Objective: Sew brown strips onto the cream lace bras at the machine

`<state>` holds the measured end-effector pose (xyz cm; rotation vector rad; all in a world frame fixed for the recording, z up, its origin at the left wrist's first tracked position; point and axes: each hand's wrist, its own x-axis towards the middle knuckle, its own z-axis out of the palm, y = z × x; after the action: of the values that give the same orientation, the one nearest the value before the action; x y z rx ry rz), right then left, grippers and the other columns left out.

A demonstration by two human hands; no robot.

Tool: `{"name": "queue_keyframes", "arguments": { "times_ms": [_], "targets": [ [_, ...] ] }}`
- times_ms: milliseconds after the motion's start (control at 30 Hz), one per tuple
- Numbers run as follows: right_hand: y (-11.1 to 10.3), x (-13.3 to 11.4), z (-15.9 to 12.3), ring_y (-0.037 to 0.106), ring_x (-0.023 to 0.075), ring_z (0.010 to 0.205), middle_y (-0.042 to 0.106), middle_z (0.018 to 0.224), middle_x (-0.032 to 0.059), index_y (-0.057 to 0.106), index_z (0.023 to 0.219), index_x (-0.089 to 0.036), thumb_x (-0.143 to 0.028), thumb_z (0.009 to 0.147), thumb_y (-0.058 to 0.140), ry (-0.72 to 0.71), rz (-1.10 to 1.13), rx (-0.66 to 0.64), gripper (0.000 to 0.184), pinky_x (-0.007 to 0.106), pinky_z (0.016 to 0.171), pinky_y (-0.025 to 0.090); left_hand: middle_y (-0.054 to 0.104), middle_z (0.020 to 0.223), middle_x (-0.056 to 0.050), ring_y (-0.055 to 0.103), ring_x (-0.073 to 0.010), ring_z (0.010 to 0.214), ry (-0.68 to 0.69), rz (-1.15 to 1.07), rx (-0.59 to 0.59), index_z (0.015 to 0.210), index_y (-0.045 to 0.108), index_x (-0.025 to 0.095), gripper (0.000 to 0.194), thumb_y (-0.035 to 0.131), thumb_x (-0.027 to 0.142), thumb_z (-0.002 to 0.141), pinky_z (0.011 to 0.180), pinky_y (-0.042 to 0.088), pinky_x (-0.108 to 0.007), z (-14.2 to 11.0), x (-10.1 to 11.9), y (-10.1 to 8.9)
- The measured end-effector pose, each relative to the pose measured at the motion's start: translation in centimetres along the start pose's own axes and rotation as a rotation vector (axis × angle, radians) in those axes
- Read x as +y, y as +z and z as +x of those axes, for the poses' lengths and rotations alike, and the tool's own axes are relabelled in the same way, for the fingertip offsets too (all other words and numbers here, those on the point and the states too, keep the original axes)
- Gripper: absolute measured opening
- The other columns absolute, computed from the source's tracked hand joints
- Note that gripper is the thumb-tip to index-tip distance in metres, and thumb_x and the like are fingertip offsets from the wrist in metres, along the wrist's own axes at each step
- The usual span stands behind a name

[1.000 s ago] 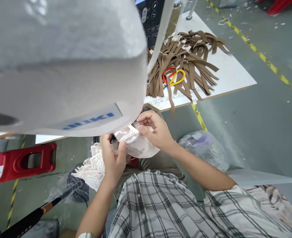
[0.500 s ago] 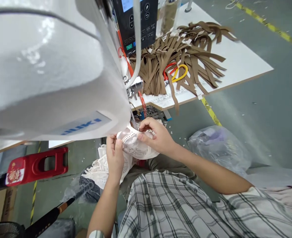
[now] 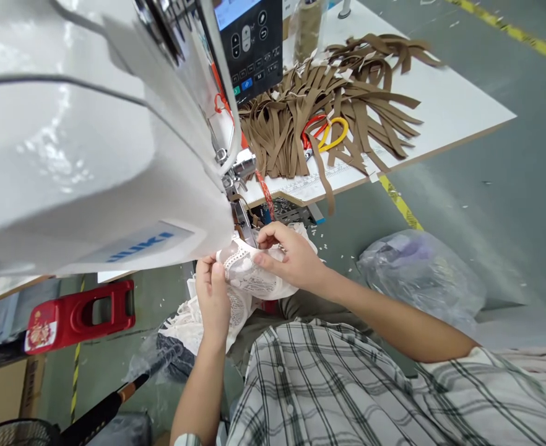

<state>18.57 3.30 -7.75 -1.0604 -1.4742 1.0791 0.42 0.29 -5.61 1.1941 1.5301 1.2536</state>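
Note:
A white lace bra [image 3: 249, 277] is stretched between my two hands, right under the needle end of the white sewing machine [image 3: 82, 186]. My left hand [image 3: 213, 297] pinches its left edge between thumb and fingers. On the other side my right hand [image 3: 291, 257] grips the cup's upper edge, close to the metal presser part [image 3: 245, 223]. More white lace fabric [image 3: 187, 325] hangs below and to the left of my left hand. The machine's head hides part of the stitching spot.
Brown straps [image 3: 291, 130] lie piled on the white table [image 3: 459, 105], with red-and-yellow-handled scissors [image 3: 333, 134] among them. A control panel [image 3: 254, 56] stands behind the machine. On the floor are a red stool [image 3: 80, 316] and a clear plastic bag [image 3: 421, 272].
My view has shifted slightly, so the machine head appears further left and more of the presser area shows. Both hands keep their hold on the bra, with little movement.

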Motion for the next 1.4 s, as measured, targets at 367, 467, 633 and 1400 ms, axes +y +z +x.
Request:
{"name": "queue_keyframes", "arguments": {
  "times_ms": [367, 467, 633, 1400],
  "targets": [
    [0.7, -1.5, 0.0, 0.057, 0.0151, 0.082, 0.059, 0.092, 0.0020, 0.053, 0.104, -0.023, -0.046, 0.082, 0.071, 0.090, -0.023, 0.020, 0.036, 0.027, 0.067, 0.046, 0.059, 0.092, -0.002, 0.055, -0.0149, 0.082, 0.079, 0.112, 0.039, 0.099, 0.060, 0.020, 0.028, 0.055, 0.047, 0.095, 0.076, 0.044, -0.025, -0.4, 0.4, -0.4],
    [0.1, -1.8, -0.5, 0.051, 0.0114, 0.069, 0.053, 0.079, -0.0027, 0.054, 0.103, -0.022, -0.045, 0.083, 0.070, 0.207, 0.065, -0.042, 0.035, 0.024, 0.058, 0.040, 0.057, 0.088, -0.002, 0.054, -0.0142, 0.077, 0.116, 0.174, -0.026, 0.097, 0.060, 0.020, 0.027, 0.055, 0.046, 0.095, 0.071, 0.044, -0.024, -1.6, 0.9, -0.5],
    [-2.2, -1.8, -2.1, 0.056, 0.0122, 0.069, 0.064, 0.081, 0.0002, 0.069, 0.098, -0.019, -0.044, 0.086, 0.065, 0.361, 0.177, -0.191, 0.027, 0.025, 0.062, 0.044, 0.059, 0.082, -0.002, 0.054, -0.0147, 0.073, 0.076, 0.176, -0.231, 0.094, 0.063, 0.020, 0.026, 0.054, 0.045, 0.096, 0.067, 0.044, -0.025, -3.8, 1.5, 0.0],
    [-3.2, -2.3, -6.0, 0.054, 0.0117, 0.068, 0.061, 0.077, -0.0007, 0.065, 0.089, -0.019, -0.048, 0.083, 0.070, 0.408, 0.166, -0.188, 0.030, 0.026, 0.064, 0.047, 0.062, 0.077, 0.000, 0.053, -0.0108, 0.066, -0.202, -0.182, -0.394, 0.088, 0.067, 0.019, 0.018, 0.070, 0.037, 0.086, 0.061, 0.043, -0.022, -4.5, 1.5, 2.7]
  ]
}}
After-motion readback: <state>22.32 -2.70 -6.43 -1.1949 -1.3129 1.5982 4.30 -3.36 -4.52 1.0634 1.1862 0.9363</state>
